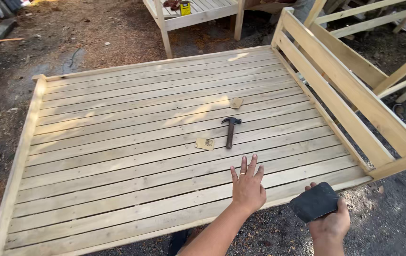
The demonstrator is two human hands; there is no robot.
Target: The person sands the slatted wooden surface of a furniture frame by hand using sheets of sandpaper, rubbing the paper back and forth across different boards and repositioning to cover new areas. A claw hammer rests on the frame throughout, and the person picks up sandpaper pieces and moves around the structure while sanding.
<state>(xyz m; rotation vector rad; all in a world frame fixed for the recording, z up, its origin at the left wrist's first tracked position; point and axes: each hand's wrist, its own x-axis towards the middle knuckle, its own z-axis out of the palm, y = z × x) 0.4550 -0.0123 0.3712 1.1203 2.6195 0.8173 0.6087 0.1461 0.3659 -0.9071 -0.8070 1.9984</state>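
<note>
Over the near edge of a large slatted wooden bed frame (pixel 117 142), the left hand (pixel 248 187) hovers palm down with its fingers (pixel 252 165) stretched out and slightly spread, a ring on one of them; whether it touches the slats cannot be told. To its right, just past the frame's corner and above the gravel ground (pixel 392 223), the right hand (pixel 328 220) grips a dark sanding block (pixel 314 202), the fingers curled round its far edge and the thumb tucked at its near side, with the block's flat dark face turned upward. Farther up the slats, ahead of the left hand, lies a hammer (pixel 230 130) with a brown handle pointing toward the person and its dark head away. Just left of the handle sits a small torn piece of sandpaper (pixel 205 143), and a second piece of sandpaper (pixel 235 102) lies beyond the hammer's head. A railed headboard (pixel 345 90) rises along the frame's right side. Beyond the frame stands a pale wooden bench (pixel 193 14) with a small yellow object (pixel 185 8) on it.
</note>
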